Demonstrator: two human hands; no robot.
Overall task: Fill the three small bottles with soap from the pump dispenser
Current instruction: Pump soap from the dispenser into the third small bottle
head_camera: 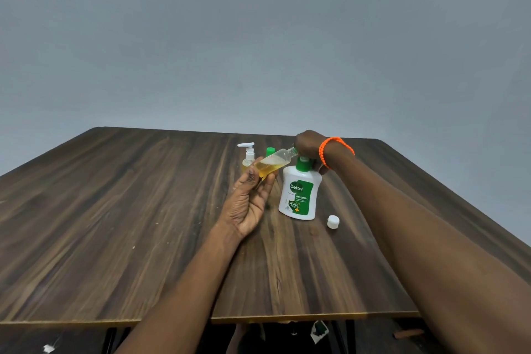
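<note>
Left hand [249,202] pinches a small clear bottle [273,163], tilted, mouth at the dispenser's nozzle; right hand [309,144] is curled over the pump head.

Bottle part-filled with amber soap. Soap dispenser [299,193], white with a green label, upright at centre frame on the wooden table [115,210]. Behind the left hand: a small pump-top bottle [248,154] and a green-capped bottle [270,151]. Loose white cap [333,221] lower right of the dispenser. Orange bracelet [333,149] on the right wrist.

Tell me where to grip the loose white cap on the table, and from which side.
Pinch the white cap across its round side wall, coming straight down from above. It lies apart from the Dettol pump dispenser, with bare table all round it, so nothing blocks a top approach. It is low and small, so fingertips probably suit better than a full-hand wrap.
</note>
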